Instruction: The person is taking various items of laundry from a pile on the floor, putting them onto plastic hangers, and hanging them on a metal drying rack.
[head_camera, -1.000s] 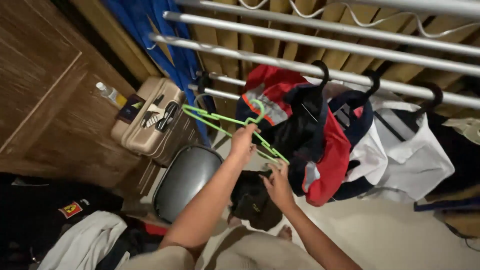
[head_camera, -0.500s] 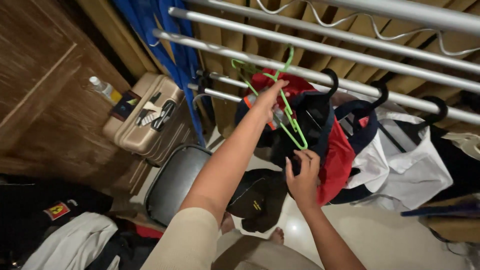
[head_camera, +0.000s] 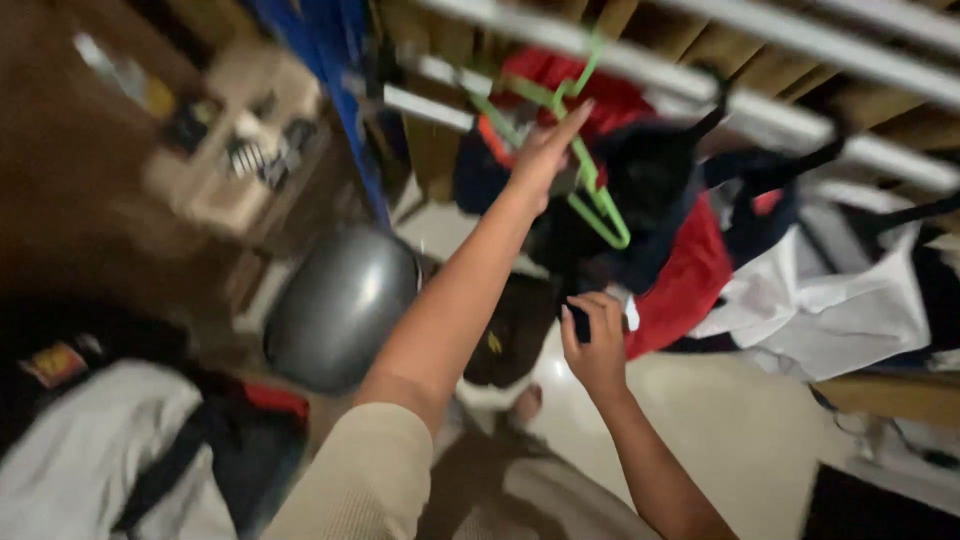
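A: What changed? The green hanger (head_camera: 585, 160) sits higher now, hook up at the rail (head_camera: 640, 60).
B: Yep. Left hand (head_camera: 545, 150) stretched up, fingers straight against the hanger, can't tell if it grips. Right hand (head_camera: 595, 340) lower, clenched on dark cloth (head_camera: 520, 330).

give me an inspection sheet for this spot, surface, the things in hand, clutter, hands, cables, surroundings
Surface: pale floor, bare near the feet.
Things in hand: green hanger, held up at the metal rail; a dark garment hangs below the hands.
Clutter: heaped clothes at lower left; grey round chair seat; beige suitcase with small items on top, blurred.
Hands: left hand on the hanger; right hand grips dark cloth.
Cables: nothing seen.
Surroundings: red, navy and white clothes hung on black hangers; blue sheet; wooden wall.
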